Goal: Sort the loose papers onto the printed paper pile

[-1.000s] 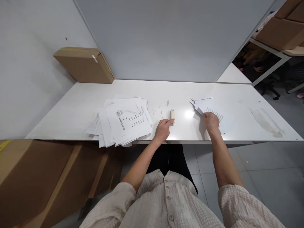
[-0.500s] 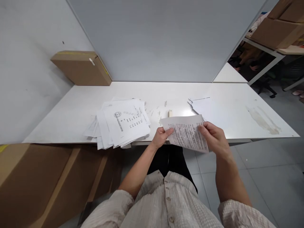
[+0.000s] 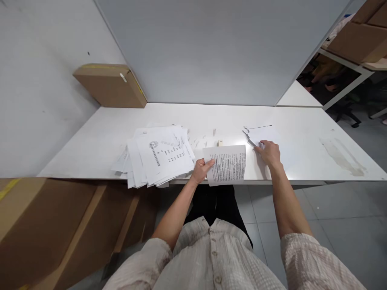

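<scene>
My left hand [image 3: 202, 170] pinches a printed sheet of paper [image 3: 228, 164] by its left edge, holding it over the front edge of the white table. Dense dark lines of text run across the sheet, and its right side hangs free. To the right, my right hand [image 3: 269, 153] has its thumb and fingers bent together at the near edge of a small paper stack [image 3: 263, 132]; its fingers partly cover that edge. A larger, uneven pile of papers [image 3: 163, 155] lies left of my left hand, its top page bearing a round stamp and print.
A small pale block [image 3: 220, 143] rests behind the held sheet. At the back left of the table [image 3: 78, 149] stands a cardboard box [image 3: 111, 86]. A grey panel [image 3: 193, 52] rises along the back, and large cardboard pieces [image 3: 45, 225] stand below at left.
My right hand has let go of the printed sheet and moved up and right to the small paper stack. The sheet, now in my left hand alone, is less tilted.
</scene>
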